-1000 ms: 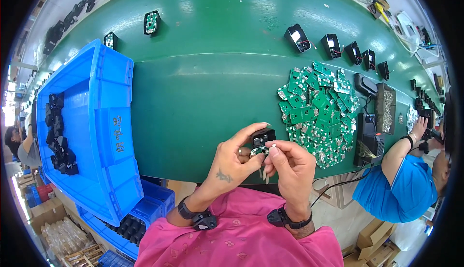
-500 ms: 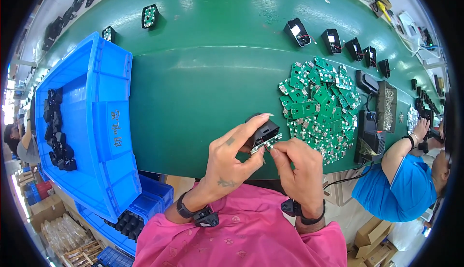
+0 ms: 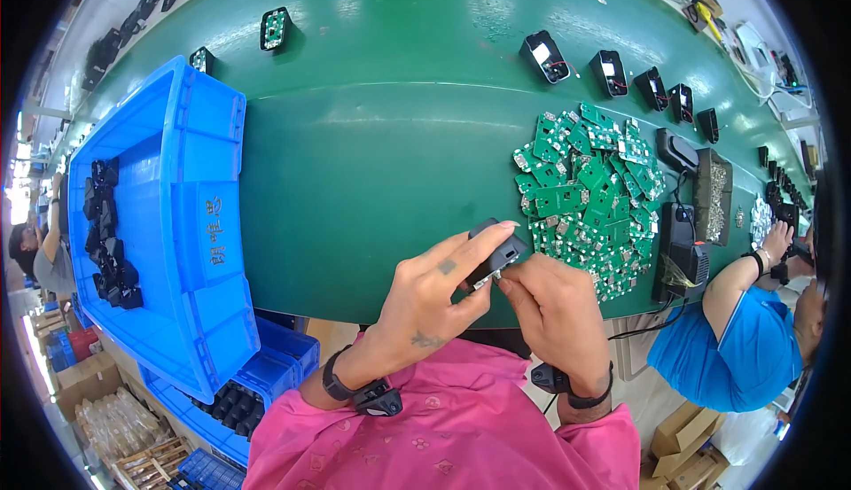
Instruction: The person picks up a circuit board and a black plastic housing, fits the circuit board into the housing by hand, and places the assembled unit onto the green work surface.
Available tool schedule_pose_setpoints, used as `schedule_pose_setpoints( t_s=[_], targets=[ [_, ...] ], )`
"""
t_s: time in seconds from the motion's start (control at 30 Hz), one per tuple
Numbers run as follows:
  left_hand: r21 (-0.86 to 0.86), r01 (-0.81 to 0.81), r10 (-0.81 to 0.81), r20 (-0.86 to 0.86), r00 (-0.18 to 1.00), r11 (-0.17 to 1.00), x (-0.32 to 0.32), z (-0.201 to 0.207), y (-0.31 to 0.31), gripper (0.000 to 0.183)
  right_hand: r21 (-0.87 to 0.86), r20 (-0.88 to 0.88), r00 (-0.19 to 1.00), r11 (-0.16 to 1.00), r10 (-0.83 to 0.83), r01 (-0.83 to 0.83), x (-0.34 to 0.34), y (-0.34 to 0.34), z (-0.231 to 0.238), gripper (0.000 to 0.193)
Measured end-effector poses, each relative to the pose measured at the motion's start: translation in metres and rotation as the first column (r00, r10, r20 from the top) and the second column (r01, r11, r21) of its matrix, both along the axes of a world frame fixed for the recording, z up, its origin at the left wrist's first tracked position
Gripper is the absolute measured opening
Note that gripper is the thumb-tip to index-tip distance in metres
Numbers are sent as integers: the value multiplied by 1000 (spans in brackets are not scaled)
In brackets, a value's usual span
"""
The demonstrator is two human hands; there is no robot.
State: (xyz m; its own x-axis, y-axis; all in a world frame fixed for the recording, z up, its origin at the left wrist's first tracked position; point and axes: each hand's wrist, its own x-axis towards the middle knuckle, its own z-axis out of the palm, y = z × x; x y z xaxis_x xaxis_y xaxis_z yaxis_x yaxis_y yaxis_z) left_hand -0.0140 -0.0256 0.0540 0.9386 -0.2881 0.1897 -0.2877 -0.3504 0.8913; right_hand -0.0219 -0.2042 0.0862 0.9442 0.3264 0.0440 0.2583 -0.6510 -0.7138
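Over green table (image 3: 372, 162), black housing (image 3: 500, 258), tilted

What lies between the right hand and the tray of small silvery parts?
In the head view, a heap of green circuit boards, then a black boxy device, lie between the right hand and the tray.

Bright light filling the view, glare shining on the table (image 3: 381, 162) toward one o'clock, whites burning out at nine, outer edges bending, corners fading black.
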Motion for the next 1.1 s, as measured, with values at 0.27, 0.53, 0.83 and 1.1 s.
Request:
schedule_pose_setpoints(
  t_s=[0.27, 0.53, 0.83, 1.1],
  targets=[
    [116, -67, 59, 68, 996, 991, -6, 5, -8, 64, 52, -38, 998, 997, -55, 57, 1, 5, -4, 5],
    [152, -101, 88, 85, 992, 983, 1, 4, -4, 60, 114, 15, 995, 989, -100, 97, 3, 14, -19, 4],
    [-409, 36, -189, -339, 921, 912, 5, 11, 16, 59, 397, -379, 885, 817, -270, 419, -15, 12, -34, 8],
    [-310, 81, -168, -265, 950, 947, 4, -1, 12, 65, 511, -269, 883, 720, -386, 470, -27, 14, -37, 7]
  ],
)
